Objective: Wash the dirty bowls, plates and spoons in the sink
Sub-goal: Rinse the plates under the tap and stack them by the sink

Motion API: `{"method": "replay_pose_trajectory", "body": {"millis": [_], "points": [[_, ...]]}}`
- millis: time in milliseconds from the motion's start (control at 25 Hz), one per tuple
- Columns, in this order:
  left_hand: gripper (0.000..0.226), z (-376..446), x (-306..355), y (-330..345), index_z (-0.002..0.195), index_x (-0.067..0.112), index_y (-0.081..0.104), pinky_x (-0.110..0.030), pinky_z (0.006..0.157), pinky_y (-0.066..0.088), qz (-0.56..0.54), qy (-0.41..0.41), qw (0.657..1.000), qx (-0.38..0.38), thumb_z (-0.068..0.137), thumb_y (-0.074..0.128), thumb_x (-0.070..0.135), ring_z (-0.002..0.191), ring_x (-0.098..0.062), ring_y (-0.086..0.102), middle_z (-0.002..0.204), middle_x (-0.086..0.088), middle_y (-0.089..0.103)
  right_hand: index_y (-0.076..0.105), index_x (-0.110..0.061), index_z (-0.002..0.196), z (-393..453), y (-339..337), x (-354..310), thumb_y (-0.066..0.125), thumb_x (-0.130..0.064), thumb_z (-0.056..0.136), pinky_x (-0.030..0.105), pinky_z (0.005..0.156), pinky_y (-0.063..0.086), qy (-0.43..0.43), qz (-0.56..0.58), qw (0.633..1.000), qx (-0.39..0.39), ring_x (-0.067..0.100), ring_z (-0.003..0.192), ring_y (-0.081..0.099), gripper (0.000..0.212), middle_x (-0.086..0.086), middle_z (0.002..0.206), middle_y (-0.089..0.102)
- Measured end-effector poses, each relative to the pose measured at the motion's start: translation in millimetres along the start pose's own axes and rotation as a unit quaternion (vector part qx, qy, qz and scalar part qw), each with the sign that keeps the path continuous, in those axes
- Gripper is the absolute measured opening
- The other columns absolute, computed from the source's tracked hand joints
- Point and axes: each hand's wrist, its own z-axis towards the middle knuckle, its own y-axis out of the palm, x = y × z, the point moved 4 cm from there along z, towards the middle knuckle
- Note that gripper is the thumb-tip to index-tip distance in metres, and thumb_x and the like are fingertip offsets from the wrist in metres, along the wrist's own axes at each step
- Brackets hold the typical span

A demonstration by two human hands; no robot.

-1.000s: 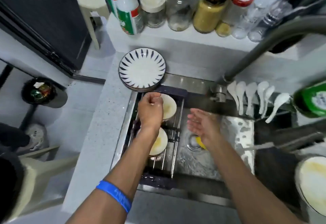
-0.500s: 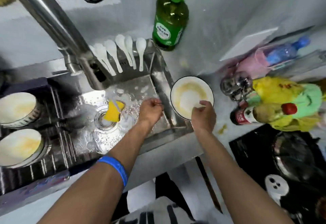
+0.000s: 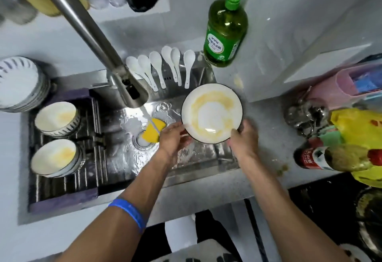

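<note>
Beside sink (image 3: 206, 158) — soap bottle (image 3: 225, 34), spoons (image 3: 163, 65)

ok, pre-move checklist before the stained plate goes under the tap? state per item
1. Plate held: right hand grips its near rim, left hand supports the other side. ok.
2. Water running from faucet: ok.
3. Plate in the stream: not ok, the stream falls left of it, onto the yellow sponge.
4. Plate still stained yellow: not ok.
5. Sponge in hand: not ok, it lies on the drain.
6. Dish soap bottle close by: ok; soap on sponge, cannot tell.
</note>
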Motion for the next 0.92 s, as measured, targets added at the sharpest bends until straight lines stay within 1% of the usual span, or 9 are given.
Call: {"method": "replay_pose_trajectory", "body": {"millis": [80, 200, 280, 400, 520, 640, 760, 840, 920], "points": [[0.015, -5, 17, -46, 0.101, 0.008, 0.068, -0.025, 0.057, 0.053, -0.054, 0.002, 0.998, 0.028, 0.097, 0.054, 0.011, 0.063, -0.017, 0.062, 0.077, -0.005, 0.068, 0.060, -0.021, 0.100, -13, 37, -31, 0.046, -0.013, 0.076, 0.049, 0.076, 0.058, -0.033, -0.013, 0.999, -0.040, 0.032, 0.086, 0.067, 0.029, 0.005, 0.097, 0.069], [0.017, -4, 38, -95, 0.108, 0.005, 0.064, -0.024, 0.055, 0.054, -0.093, 0.013, 0.994, 0.063, 0.094, 0.056, 0.008, 0.064, -0.019, 0.064, 0.089, -0.010, 0.069, 0.061, -0.023, 0.115, -37, 78, -73, 0.047, -0.005, 0.086, 0.041, 0.078, 0.058, -0.068, -0.032, 0.994, -0.084, 0.028, 0.090, 0.067, 0.036, 0.004, 0.105, 0.068], [0.013, -4, 46, -113, 0.104, 0.009, 0.063, -0.024, 0.052, 0.054, -0.114, 0.017, 0.990, 0.077, 0.093, 0.059, 0.002, 0.061, -0.017, 0.064, 0.088, -0.008, 0.070, 0.062, -0.017, 0.116, -45, 99, -89, 0.046, -0.001, 0.088, 0.033, 0.077, 0.053, -0.089, -0.045, 0.991, -0.092, 0.027, 0.091, 0.065, 0.036, 0.006, 0.104, 0.068], [0.025, -3, 56, -136, 0.088, 0.018, 0.056, -0.028, 0.051, 0.059, -0.156, 0.018, 0.984, 0.089, 0.090, 0.060, -0.007, 0.062, -0.020, 0.063, 0.083, -0.008, 0.068, 0.064, -0.022, 0.112, -48, 124, -107, 0.047, -0.002, 0.084, 0.035, 0.081, 0.055, -0.110, -0.043, 0.987, -0.110, 0.022, 0.093, 0.065, 0.039, 0.002, 0.107, 0.070], [0.030, -1, 66, -151, 0.092, 0.017, 0.053, -0.037, 0.071, 0.061, -0.176, 0.026, 0.981, 0.074, 0.086, 0.057, -0.013, 0.079, -0.027, 0.062, 0.090, -0.012, 0.067, 0.063, -0.029, 0.105, -52, 137, -119, 0.047, -0.001, 0.084, 0.039, 0.073, 0.055, -0.074, -0.009, 0.988, -0.135, 0.020, 0.082, 0.063, 0.038, -0.003, 0.099, 0.071], [0.038, -6, 69, -151, 0.103, 0.018, 0.052, -0.037, 0.068, 0.059, -0.170, 0.039, 0.983, 0.059, 0.084, 0.052, -0.015, 0.082, -0.026, 0.063, 0.097, -0.009, 0.066, 0.058, -0.029, 0.114, -58, 135, -113, 0.051, 0.001, 0.090, 0.045, 0.073, 0.059, -0.004, -0.011, 0.985, -0.175, 0.023, 0.079, 0.067, 0.039, -0.010, 0.088, 0.064], [0.050, -9, 61, -146, 0.121, 0.017, 0.056, -0.040, 0.071, 0.061, -0.162, 0.016, 0.986, 0.047, 0.081, 0.056, -0.013, 0.077, -0.029, 0.063, 0.099, -0.009, 0.068, 0.060, -0.023, 0.113, -57, 123, -96, 0.053, -0.012, 0.090, 0.047, 0.081, 0.060, 0.025, -0.087, 0.982, -0.165, 0.024, 0.080, 0.067, 0.027, -0.001, 0.086, 0.066], [0.050, -11, 52, -139, 0.126, 0.012, 0.053, -0.044, 0.070, 0.063, -0.166, -0.016, 0.985, 0.049, 0.081, 0.060, -0.009, 0.077, -0.034, 0.066, 0.104, -0.015, 0.068, 0.062, -0.019, 0.116, -58, 111, -93, 0.052, -0.024, 0.091, 0.044, 0.085, 0.054, -0.036, -0.186, 0.975, -0.116, 0.026, 0.092, 0.064, 0.028, 0.002, 0.099, 0.067], [0.043, -15, 45, -131, 0.118, 0.012, 0.052, -0.044, 0.068, 0.062, -0.163, -0.036, 0.985, 0.051, 0.080, 0.061, -0.006, 0.073, -0.035, 0.067, 0.105, -0.018, 0.065, 0.065, -0.020, 0.111, -70, 103, -96, 0.048, -0.029, 0.093, 0.038, 0.083, 0.051, -0.168, -0.236, 0.954, -0.078, 0.024, 0.095, 0.062, 0.027, 0.000, 0.104, 0.068]]}}
